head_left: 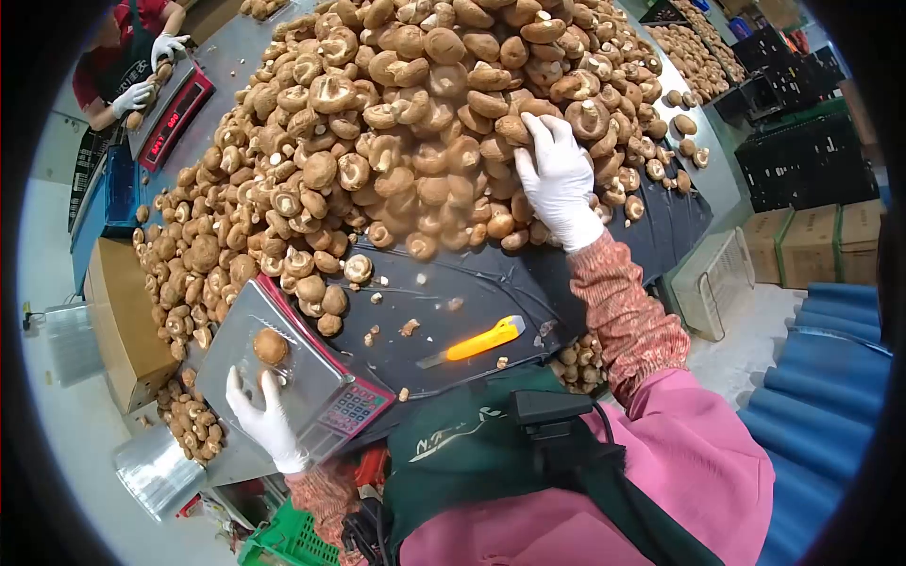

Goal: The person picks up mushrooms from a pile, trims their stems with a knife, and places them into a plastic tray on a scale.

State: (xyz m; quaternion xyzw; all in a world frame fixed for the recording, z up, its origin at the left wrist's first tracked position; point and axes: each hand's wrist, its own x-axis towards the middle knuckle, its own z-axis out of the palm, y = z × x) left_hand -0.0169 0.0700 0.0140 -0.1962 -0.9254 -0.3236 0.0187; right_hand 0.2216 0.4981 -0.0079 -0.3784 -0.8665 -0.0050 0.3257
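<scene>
A large heap of brown mushrooms covers the upper middle of the table. My right hand, in a white glove, rests on the heap's right side, fingers apart, its fingertips beside a mushroom; nothing shows in its grasp. At the lower left, my left hand, also white-gloved, is over the scale with its thumb and fingers spread. A round mushroom sits on the scale just beyond its fingertips, and a smaller brown piece is partly hidden by a finger. A yellow cutter lies on the black sheet.
At the upper left, a co-worker's gloved hands are by another scale. A cardboard box stands at the left, a metal bucket below. On the right are a white basket, boxes and black crates.
</scene>
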